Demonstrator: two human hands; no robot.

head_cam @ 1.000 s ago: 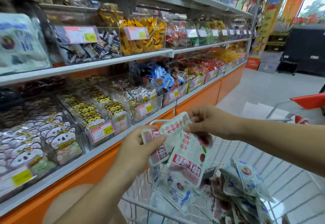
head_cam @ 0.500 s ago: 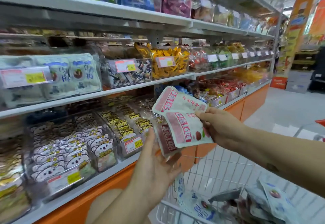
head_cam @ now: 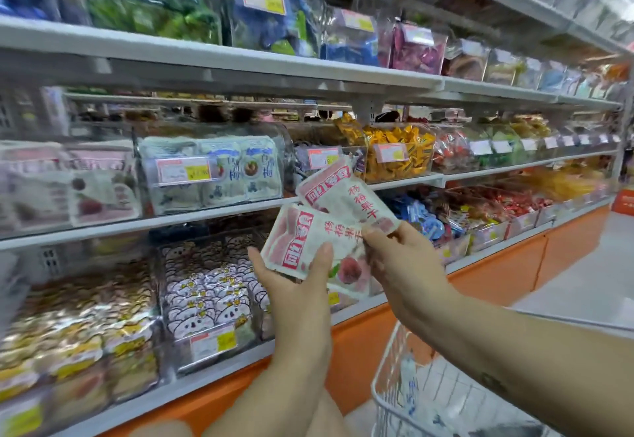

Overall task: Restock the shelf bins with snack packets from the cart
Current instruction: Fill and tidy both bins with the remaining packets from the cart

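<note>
Red-and-white snack packets [head_cam: 302, 237] are raised in front of the middle shelf. My left hand [head_cam: 295, 285] holds the lower packet from beneath, thumb pressed on its face. My right hand [head_cam: 401, 265] pinches the corner of the upper packet [head_cam: 346, 196]. Behind them, clear shelf bins [head_cam: 212, 172] hold white-and-blue packets. The white wire cart [head_cam: 387, 388] is at the lower right with a few packets inside.
Several shelf tiers run away to the right, lined with clear bins and price tags. A bin of yellow sweets [head_cam: 398, 152] sits right of the packets. Bear-print packets [head_cam: 206, 296] fill the lower bin. The shelf base is orange [head_cam: 497, 265]; grey floor lies at right.
Both hands have lifted the packets out of the cart up to the level of the middle shelf. The view has tilted up, so less of the cart shows.
</note>
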